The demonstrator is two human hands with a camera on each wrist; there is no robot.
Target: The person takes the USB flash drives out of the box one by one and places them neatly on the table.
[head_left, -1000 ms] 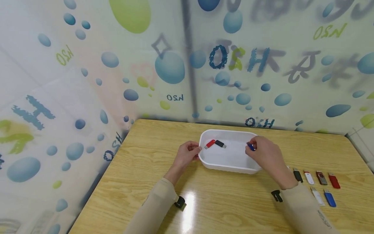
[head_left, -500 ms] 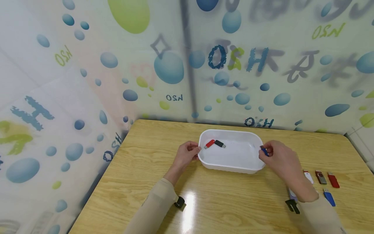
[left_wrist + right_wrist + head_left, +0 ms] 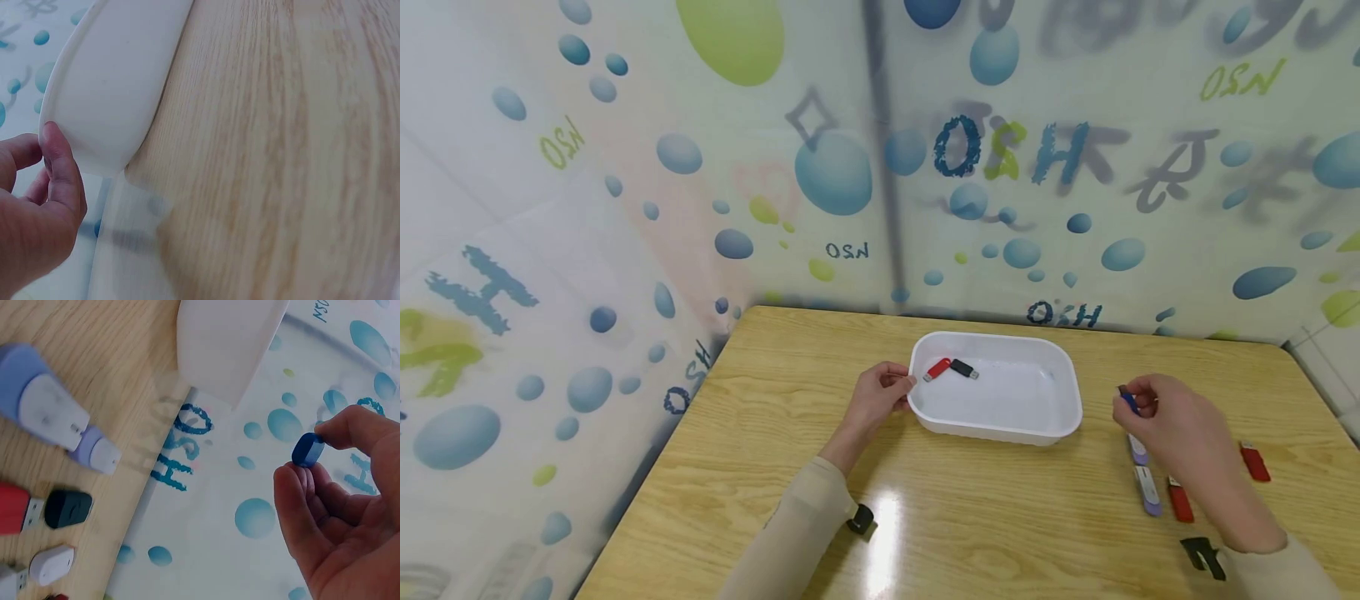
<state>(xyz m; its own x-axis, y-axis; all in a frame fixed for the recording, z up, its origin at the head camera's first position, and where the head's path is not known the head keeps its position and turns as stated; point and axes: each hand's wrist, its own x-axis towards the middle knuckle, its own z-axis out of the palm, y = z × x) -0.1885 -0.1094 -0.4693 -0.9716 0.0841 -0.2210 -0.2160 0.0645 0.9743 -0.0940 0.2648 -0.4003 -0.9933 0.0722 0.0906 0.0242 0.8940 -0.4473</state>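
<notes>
A white plastic tray (image 3: pixel 992 432) stands on the table, with a red USB stick (image 3: pixel 937 369) and a black USB stick (image 3: pixel 964 368) inside near its left end. My left hand (image 3: pixel 875 398) pinches the tray's left rim between thumb and fingers, as the left wrist view also shows. To the right of the tray, my right hand (image 3: pixel 1187 446) holds a blue USB stick (image 3: pixel 309 450) between thumb and fingertips, raised over the table. Below that hand lie two lavender-and-white USB sticks (image 3: pixel 1147 490) and a red one (image 3: pixel 1181 500).
Farther right on the wooden table (image 3: pixel 1000 517) lies another red USB stick (image 3: pixel 1255 462). The right wrist view shows a dark USB stick (image 3: pixel 67 508) and a white one (image 3: pixel 52 565), largely hidden from the head view by the right arm. A patterned curtain (image 3: pixel 820 275) hangs behind the table.
My right hand has moved rightward from over the tray's right end to above the USB sticks on the table, still pinching the blue USB stick. The left hand and tray stay put.
</notes>
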